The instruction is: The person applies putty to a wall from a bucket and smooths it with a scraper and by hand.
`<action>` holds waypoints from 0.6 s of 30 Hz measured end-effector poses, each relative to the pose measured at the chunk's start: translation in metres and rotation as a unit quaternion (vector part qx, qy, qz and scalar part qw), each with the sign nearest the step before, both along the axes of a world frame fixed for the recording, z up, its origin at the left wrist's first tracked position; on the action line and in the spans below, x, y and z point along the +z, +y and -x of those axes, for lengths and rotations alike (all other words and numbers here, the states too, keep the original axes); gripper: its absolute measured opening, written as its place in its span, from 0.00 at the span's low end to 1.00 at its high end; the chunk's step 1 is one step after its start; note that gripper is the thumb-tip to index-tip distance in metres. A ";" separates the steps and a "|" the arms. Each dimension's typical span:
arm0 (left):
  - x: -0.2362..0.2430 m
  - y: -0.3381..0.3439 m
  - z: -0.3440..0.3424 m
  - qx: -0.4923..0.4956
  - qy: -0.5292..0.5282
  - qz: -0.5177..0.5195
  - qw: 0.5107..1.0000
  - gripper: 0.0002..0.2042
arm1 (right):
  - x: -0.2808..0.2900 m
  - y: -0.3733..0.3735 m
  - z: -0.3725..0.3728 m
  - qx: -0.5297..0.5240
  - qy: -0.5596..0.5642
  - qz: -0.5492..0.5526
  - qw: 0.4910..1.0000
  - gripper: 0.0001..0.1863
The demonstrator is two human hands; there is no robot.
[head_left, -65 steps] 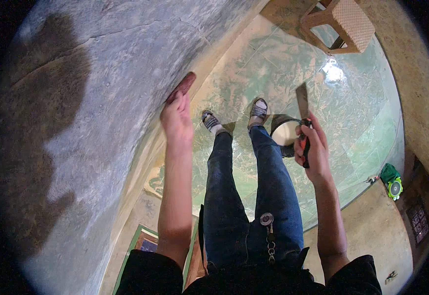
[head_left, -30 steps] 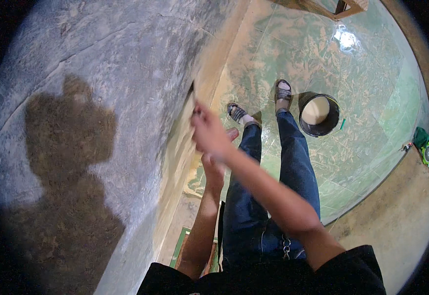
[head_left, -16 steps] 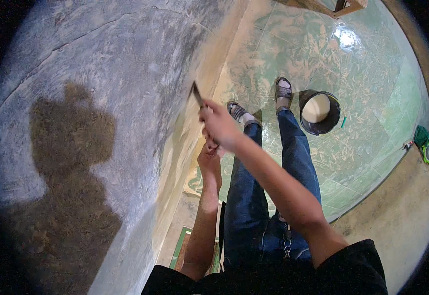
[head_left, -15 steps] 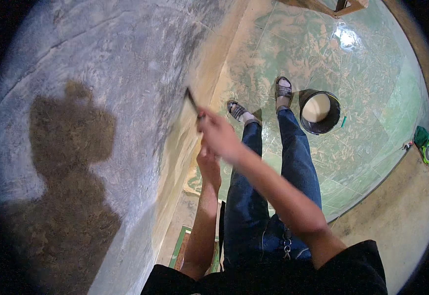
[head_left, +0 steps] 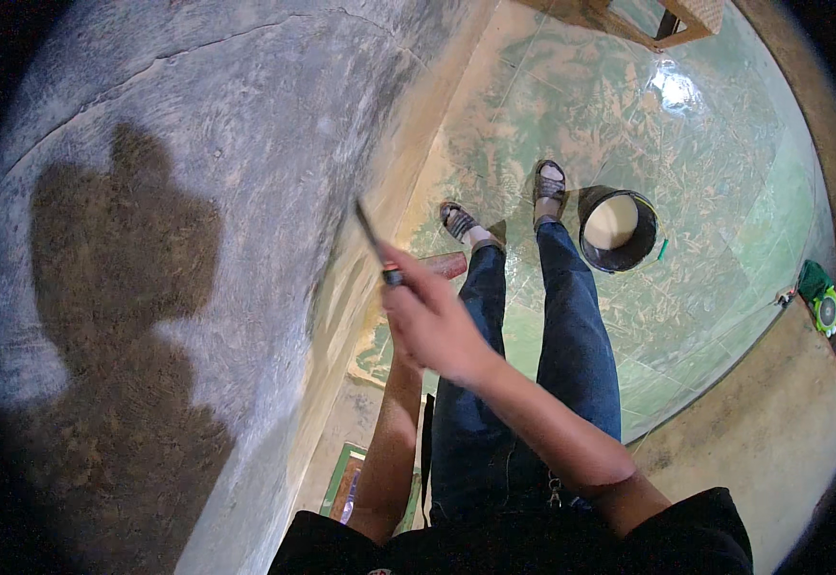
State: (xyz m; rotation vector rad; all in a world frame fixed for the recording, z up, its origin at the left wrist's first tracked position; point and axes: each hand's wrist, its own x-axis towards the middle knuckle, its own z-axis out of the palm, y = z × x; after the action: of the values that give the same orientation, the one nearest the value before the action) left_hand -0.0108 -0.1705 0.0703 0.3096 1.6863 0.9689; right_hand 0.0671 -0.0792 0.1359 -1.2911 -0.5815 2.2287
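My right hand (head_left: pixel 427 316) is closed round the black and orange handle of a scraper (head_left: pixel 371 230), its thin blade angled up-left to the rough grey, cracked wall (head_left: pixel 274 192) near its lower edge. Behind it, my left hand (head_left: pixel 400 340), mostly hidden, grips a reddish-brown block (head_left: pixel 444 265) that pokes out to the right. My shadow falls across the left part of the wall. A pale tan band runs along the wall's foot, beside my sandalled feet.
A black bucket (head_left: pixel 638 247) of cream mixture stands right of my feet on the dusty green tiled floor (head_left: pixel 705 326), with a small green stick (head_left: pixel 662 250) beside it. A woven stool (head_left: pixel 691 21) is at the top; a green bag and lime round device (head_left: pixel 827 309) lie far right.
My hands came together from apart, the scraper crossing leftward to the wall. Since half a second ago the scraper and right hand have moved down along it, and the left hand's block shows again.
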 end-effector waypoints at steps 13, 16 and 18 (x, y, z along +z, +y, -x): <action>-0.015 -0.006 0.010 0.070 0.073 -0.016 0.995 0.18 | 0.010 -0.001 0.018 0.051 -0.004 -0.002 0.999 0.31; -0.017 0.016 -0.011 0.049 -0.006 -0.013 0.999 0.15 | -0.085 0.050 0.000 -0.047 -0.103 -0.022 0.993 0.31; -0.006 0.031 -0.002 0.064 -0.019 0.008 0.998 0.13 | -0.075 0.056 -0.001 -0.053 -0.083 -0.006 0.995 0.31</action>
State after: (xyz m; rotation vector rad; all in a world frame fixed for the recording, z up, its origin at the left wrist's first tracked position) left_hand -0.0086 -0.1391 0.0639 0.1729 1.6951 1.0484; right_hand 0.0683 -0.0231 0.0606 -1.4759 -0.5716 2.0435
